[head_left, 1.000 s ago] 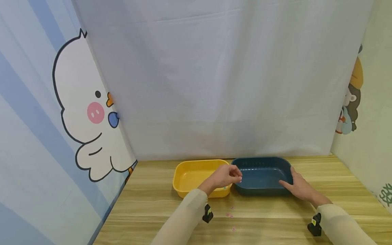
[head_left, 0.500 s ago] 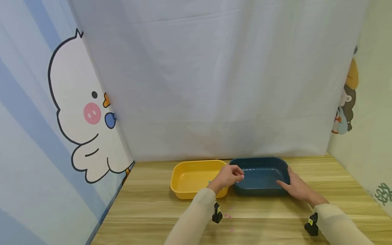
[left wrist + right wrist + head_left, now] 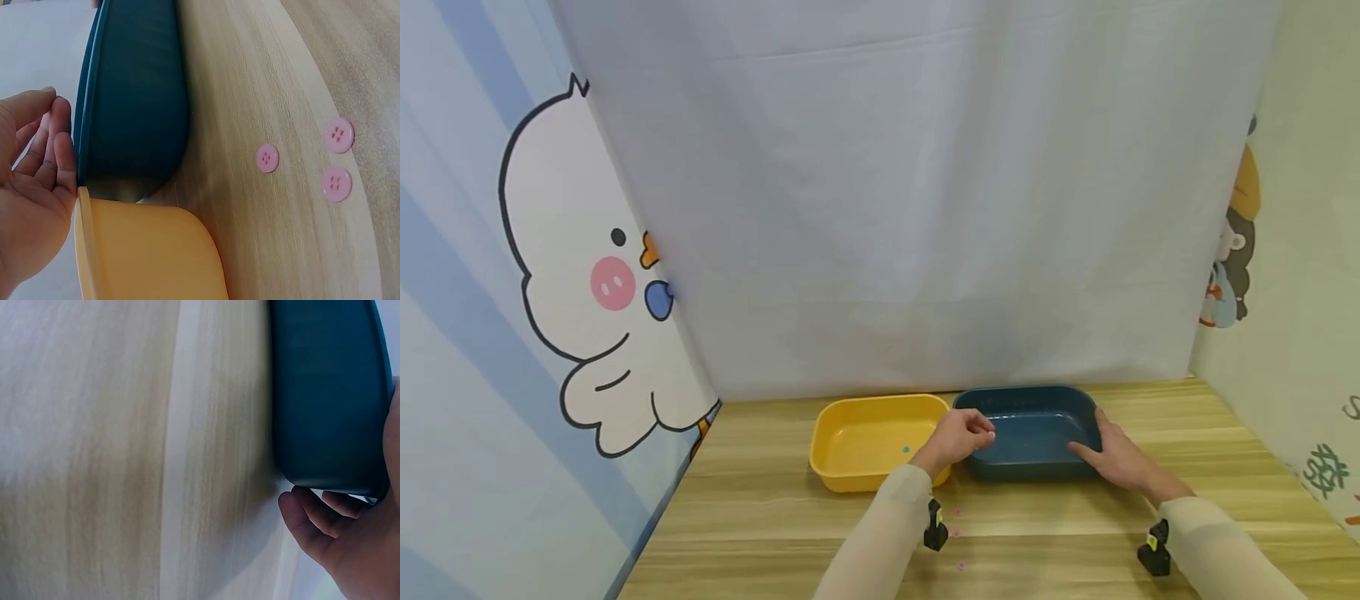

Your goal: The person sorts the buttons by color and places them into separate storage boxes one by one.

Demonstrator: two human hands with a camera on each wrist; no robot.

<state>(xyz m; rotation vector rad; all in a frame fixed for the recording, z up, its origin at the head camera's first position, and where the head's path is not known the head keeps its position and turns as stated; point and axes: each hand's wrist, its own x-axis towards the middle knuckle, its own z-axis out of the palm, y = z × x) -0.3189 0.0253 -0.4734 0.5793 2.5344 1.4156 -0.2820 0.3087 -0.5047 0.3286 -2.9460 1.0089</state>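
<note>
In the head view, my left hand (image 3: 958, 435) is over the left end of a dark blue basin (image 3: 1030, 474), thumb and forefinger pinched together. A small pink button (image 3: 992, 434) shows at those fingertips; the left wrist view hides it. My right hand (image 3: 1122, 457) grips the basin's right end, thumb over the rim and fingers against the outer wall. A yellow basin (image 3: 857, 483) stands left of the dark blue one, with a small blue button (image 3: 906, 449) inside. Pink buttons (image 3: 337, 135) lie on the table in front of the basins.
The wooden table (image 3: 760, 508) runs back to a white curtain (image 3: 880, 208). Printed cloth walls stand at the left (image 3: 580, 250) and right (image 3: 1285, 292). My forearms reach in from the front, a black wrist camera (image 3: 936, 527) on the left one.
The head view has shifted slightly. My left hand has moved a little right relative to the yellow basin, and the blue button shows farther left in that basin. My right hand keeps its grip.
</note>
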